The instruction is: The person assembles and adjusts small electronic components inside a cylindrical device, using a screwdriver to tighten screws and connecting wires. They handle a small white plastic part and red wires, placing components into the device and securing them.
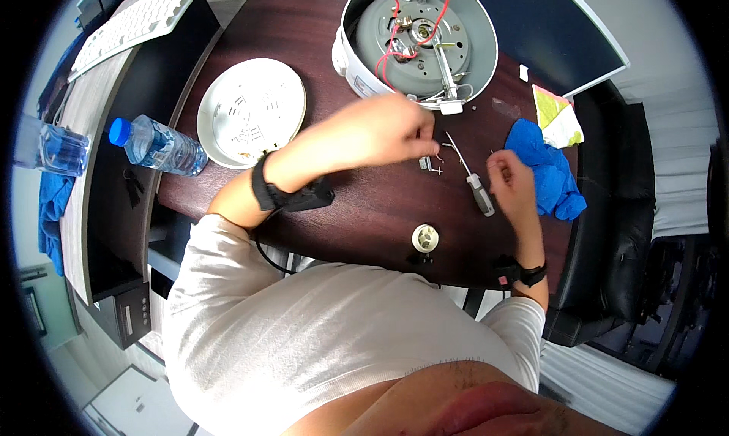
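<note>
My left hand (395,130) reaches across the dark table, slightly blurred, fingers curled with thumb and fingertips together. Just below its fingertips lie several small metal parts (426,164); whether it pinches one is too small to tell. A screwdriver (480,195) with a grey handle lies between my hands, its shaft pointing away from me. My right hand (512,179) is curled beside that handle, and what it may hold is hidden. Beyond my left hand is a round metal appliance housing (357,75), turned open side up, showing red wires (434,35) and a metal bracket.
A round white cover (250,109) lies at left beside a water bottle (163,147) with a blue cap. A small round cream part (425,239) sits near the table's front edge. Blue cloth (543,166) and a yellow-white packet (558,117) are at right. A screen (524,18) stands behind.
</note>
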A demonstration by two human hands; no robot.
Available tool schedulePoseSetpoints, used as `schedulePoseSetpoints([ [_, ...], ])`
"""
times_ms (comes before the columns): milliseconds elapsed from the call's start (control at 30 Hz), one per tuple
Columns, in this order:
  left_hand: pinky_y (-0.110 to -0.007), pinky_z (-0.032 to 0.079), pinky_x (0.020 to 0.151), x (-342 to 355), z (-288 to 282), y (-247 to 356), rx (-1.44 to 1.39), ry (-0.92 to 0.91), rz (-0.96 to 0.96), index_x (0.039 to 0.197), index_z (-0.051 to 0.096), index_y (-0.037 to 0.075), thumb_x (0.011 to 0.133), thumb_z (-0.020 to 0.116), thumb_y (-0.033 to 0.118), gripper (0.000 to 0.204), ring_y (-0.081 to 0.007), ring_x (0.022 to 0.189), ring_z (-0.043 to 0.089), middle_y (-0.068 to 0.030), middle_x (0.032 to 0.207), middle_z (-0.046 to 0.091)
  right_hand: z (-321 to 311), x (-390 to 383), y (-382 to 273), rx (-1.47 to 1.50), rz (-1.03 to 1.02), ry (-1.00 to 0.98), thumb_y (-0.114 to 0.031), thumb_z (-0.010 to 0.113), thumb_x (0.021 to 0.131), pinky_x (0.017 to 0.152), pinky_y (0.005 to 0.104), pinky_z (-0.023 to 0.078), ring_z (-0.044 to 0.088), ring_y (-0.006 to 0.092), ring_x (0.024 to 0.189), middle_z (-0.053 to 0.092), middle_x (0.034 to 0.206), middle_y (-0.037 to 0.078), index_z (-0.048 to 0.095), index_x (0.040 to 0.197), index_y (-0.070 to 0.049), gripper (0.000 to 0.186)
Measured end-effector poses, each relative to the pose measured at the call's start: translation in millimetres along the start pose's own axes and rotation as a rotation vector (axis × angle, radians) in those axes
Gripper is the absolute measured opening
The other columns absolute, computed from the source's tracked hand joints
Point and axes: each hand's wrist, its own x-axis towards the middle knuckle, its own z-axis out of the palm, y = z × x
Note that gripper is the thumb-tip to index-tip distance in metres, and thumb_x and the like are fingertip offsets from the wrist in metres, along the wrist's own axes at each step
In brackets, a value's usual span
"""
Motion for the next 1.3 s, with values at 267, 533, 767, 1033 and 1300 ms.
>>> schedulePoseSetpoints([
  [267, -0.022, 0.047, 0.066, 9, -79, -24, -0.108, 0.870, 0.080, 0.107, 0.061, 0.000, 0.096, 0.049, 0.020, 0.026, -0.0096, 0.077, 0.060, -0.0053, 0.087, 0.065, -33, 9, -32, -0.078, -0.074, 0.108, -0.006, 0.059, 0.086, 0.047, 0.0229, 0.035, 0.045, 0.0067, 0.053, 0.052, 0.062, 0.002, 0.056, 0.083, -0.001, 0.006],
  [533, -0.029, 0.042, 0.091, 21, -79, -69, 0.055, 0.716, 0.020, 0.114, 0.060, 0.003, 0.093, 0.051, 0.019, 0.028, -0.0161, 0.107, 0.056, -0.0113, 0.111, 0.063, -9, 2, -15, 0.097, 0.154, -0.009, -0.018, 0.060, 0.089, 0.049, 0.0241, 0.037, 0.049, 0.0079, 0.052, 0.052, 0.061, 0.001, 0.055, 0.086, -0.002, 0.017],
  [767, -0.029, 0.031, 0.103, 43, -57, -111, -0.122, 0.733, 0.131, 0.118, 0.057, 0.000, 0.088, 0.045, 0.004, 0.033, -0.0188, 0.122, 0.045, -0.0111, 0.121, 0.057, 24, 81, -48, 0.619, 0.305, -0.074, -0.052, 0.049, 0.090, 0.037, 0.0230, 0.042, 0.058, 0.0146, 0.050, 0.054, 0.066, 0.007, 0.053, 0.085, -0.001, 0.052],
  [1033, -0.034, 0.045, 0.089, 37, -24, -84, -0.070, 1.046, -0.006, 0.104, 0.062, -0.001, 0.082, 0.052, 0.009, 0.026, -0.0286, 0.103, 0.059, -0.0185, 0.114, 0.058, 18, 126, -16, 0.603, 0.142, -0.098, -0.027, 0.047, 0.093, 0.042, 0.0244, 0.045, 0.059, 0.0165, 0.053, 0.056, 0.065, 0.007, 0.054, 0.080, -0.002, 0.029],
  [1300, -0.042, 0.034, 0.102, 23, 6, -27, 0.175, 0.885, -0.098, 0.123, 0.048, -0.003, 0.081, 0.051, 0.011, 0.044, -0.0416, 0.124, 0.038, -0.0261, 0.136, 0.035, -2, 143, 9, 0.722, 0.073, -0.093, -0.026, 0.047, 0.096, 0.054, 0.0254, 0.050, 0.060, 0.0145, 0.068, 0.057, 0.078, 0.006, 0.053, 0.095, -0.003, 0.024],
])
